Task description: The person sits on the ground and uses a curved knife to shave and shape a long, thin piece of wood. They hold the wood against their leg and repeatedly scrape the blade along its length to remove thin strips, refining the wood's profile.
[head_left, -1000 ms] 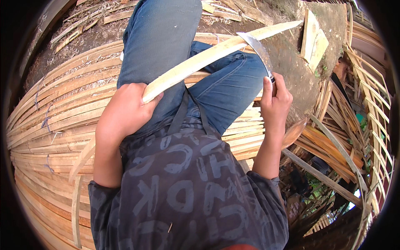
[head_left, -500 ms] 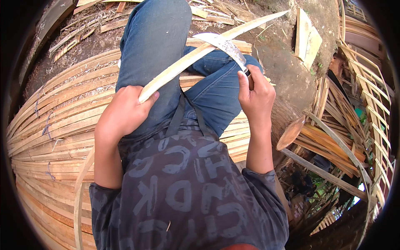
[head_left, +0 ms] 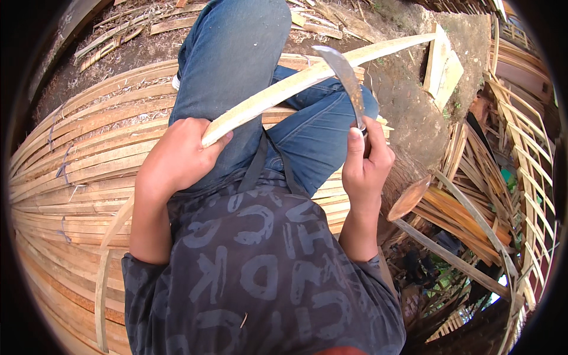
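Wooden strip (head_left: 266, 99), I see remotely, is clasped in the left hand (head_left: 179, 152); the right hand (head_left: 368, 158) closes around a curved knife (head_left: 351, 86).

The strip (head_left: 266, 99) is matt wood — the curved knife (head_left: 347, 76) speckled metal — the jeans (head_left: 236, 65) faded denim, the shirt (head_left: 239, 296) matt cloth.

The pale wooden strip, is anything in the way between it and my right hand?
Only the curved knife that your right hand holds: its blade crosses in front of the wooden strip in this view. Whether they touch, I can't tell. Nothing else visible stands between; your bent leg shows behind.
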### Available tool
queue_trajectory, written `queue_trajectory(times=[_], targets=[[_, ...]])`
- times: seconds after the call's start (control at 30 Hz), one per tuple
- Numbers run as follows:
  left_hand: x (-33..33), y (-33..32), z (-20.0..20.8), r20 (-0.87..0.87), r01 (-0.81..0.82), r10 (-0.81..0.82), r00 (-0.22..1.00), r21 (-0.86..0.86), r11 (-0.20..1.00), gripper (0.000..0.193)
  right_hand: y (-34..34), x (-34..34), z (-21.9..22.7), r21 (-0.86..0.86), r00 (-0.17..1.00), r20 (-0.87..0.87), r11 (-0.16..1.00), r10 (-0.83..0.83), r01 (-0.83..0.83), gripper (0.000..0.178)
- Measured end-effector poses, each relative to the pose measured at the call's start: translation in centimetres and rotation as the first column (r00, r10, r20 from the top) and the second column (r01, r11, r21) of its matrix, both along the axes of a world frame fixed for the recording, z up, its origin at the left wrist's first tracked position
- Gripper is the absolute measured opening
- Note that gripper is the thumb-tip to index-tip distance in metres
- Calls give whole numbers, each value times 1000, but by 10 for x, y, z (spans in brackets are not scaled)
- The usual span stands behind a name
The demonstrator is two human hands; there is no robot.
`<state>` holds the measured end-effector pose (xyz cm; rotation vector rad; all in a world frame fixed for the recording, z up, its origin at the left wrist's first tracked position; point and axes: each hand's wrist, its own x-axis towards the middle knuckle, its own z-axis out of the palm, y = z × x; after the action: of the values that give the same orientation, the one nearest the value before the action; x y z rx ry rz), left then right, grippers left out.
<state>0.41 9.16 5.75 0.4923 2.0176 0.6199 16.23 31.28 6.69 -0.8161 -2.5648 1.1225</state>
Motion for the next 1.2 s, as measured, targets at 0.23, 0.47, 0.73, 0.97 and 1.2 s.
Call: queue_trajectory(times=[0.23,0.47,0.73,0.97,1.2], targets=[[9,2,0,-98,-20,19,995,-13,1000,40,5,-8,-9,219,969,200,958,142,-186,17],[14,3,-1,-151,-11,12,988,8,1000,39,18,5,-15,287,984,159,950,82,-126,18],[13,2,-1,-140,2,-6,990,-26,1000,38,33,17,-28,383,989,143,920,24,-78,19],[-5,-18,8,47,-87,89,995,-39,995,37,159,92,-52,502,806,162,751,-569,429,27],[-9,-16,1,137,-73,77,988,-35,997,38,109,88,-8,170,806,64,803,-588,572,27]])
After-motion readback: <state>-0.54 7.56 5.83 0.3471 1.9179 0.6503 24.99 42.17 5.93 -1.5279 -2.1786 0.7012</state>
